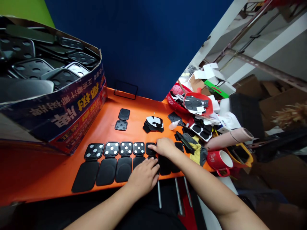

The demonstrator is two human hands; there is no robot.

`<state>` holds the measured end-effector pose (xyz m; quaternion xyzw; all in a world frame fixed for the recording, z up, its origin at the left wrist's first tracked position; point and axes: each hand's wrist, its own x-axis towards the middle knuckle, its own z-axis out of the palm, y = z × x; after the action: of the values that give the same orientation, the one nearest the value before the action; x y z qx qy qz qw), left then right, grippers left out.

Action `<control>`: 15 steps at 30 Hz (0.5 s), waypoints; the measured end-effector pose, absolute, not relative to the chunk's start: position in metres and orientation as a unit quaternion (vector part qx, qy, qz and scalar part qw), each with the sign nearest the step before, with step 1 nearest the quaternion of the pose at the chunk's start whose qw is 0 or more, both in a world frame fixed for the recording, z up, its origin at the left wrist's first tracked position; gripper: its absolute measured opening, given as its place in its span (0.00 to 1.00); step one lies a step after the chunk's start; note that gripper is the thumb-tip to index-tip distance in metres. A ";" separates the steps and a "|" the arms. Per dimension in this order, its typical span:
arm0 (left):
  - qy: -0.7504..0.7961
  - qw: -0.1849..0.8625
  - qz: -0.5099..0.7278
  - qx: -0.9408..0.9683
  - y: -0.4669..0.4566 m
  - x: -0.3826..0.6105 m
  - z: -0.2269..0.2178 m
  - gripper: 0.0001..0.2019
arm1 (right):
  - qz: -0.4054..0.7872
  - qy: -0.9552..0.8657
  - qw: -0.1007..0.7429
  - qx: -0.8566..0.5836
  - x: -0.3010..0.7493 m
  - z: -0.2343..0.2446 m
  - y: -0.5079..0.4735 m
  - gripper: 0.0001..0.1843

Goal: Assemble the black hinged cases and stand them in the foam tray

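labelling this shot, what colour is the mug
The mug is red outside and white inside, seen in the head view.

A red mug point(214, 159) stands near a roll point(229, 140).

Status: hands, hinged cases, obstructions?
Left hand, right hand both at row of black hinged cases. Four upper halves show white dots. Loose pile of pieces beyond, clear of both hands.
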<state>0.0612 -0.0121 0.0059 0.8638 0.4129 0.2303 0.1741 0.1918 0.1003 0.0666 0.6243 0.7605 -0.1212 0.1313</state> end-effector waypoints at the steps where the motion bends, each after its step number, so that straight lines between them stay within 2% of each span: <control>1: 0.413 0.174 0.229 0.864 -0.012 0.061 0.006 0.17 | -0.106 0.768 0.114 0.622 0.194 0.067 0.094 0.31; 4: 0.411 0.172 0.229 0.865 -0.013 0.061 0.006 0.18 | -0.120 0.821 0.020 0.557 0.204 0.061 0.067 0.22; 6: 0.411 0.167 0.232 0.866 -0.013 0.061 0.005 0.17 | -0.156 0.854 -0.026 0.496 0.210 0.055 0.049 0.21; 10: 0.404 0.161 0.236 0.869 -0.013 0.061 0.005 0.16 | -0.192 0.858 -0.023 0.476 0.212 0.046 0.035 0.22; 15: 0.392 0.155 0.234 0.876 -0.012 0.061 0.008 0.18 | -0.173 0.852 -0.017 0.494 0.204 0.044 0.042 0.22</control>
<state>0.0607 -0.0118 0.0084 0.8760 0.3923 0.2336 0.1553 0.2039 0.0418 0.0442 0.4940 0.8519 -0.1729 -0.0174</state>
